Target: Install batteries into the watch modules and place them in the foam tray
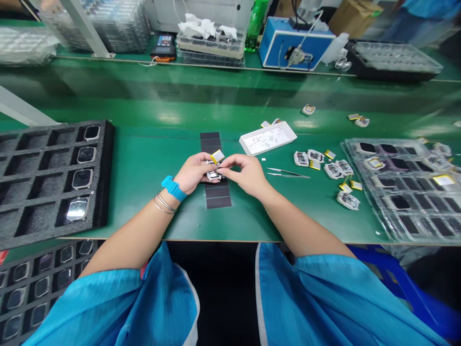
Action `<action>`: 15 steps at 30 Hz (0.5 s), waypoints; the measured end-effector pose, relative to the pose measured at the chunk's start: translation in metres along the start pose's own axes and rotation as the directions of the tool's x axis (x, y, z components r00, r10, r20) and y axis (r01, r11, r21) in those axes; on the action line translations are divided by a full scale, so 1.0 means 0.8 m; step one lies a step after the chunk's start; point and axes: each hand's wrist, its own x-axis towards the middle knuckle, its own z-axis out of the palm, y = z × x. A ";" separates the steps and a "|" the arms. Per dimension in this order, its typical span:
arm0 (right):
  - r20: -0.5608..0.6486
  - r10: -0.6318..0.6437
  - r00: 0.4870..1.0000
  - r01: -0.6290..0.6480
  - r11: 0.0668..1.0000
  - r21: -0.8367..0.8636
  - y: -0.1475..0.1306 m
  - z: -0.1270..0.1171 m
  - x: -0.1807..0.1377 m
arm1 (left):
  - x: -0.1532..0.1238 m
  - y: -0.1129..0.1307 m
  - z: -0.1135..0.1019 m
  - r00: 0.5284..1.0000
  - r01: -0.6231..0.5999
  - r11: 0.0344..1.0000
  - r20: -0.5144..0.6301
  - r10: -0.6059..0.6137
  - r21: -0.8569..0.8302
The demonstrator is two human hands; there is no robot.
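My left hand (194,172) and my right hand (245,174) meet over a dark strip mat (217,194) on the green bench. Both pinch a small silver watch body (213,175) between the fingertips. A yellow-edged battery (217,156) sticks up from it, beside my left thumb. My left wrist wears a blue band and thin bangles. Metal tweezers (288,173) lie on the bench just right of my right hand.
A black foam tray (54,182) with watch cases sits at the left, another below the bench edge. A white parts dish (268,138) lies behind my hands. Loose watch bodies (326,168) and clear plastic trays (403,187) fill the right. A blue machine (293,43) stands at the back.
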 end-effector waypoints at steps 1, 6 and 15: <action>0.011 0.006 1.000 -0.006 1.000 0.009 0.000 0.000 0.000 | 0.000 0.000 0.001 1.000 0.003 1.000 -0.004 -0.003 0.004; 0.009 0.044 0.999 -0.044 0.998 0.041 0.005 0.002 0.000 | -0.001 0.001 0.001 1.000 0.006 1.000 0.000 -0.006 0.016; 0.020 0.078 0.997 -0.079 0.992 0.097 0.009 0.007 -0.001 | 0.001 -0.002 -0.002 1.000 0.003 1.000 0.011 -0.003 0.000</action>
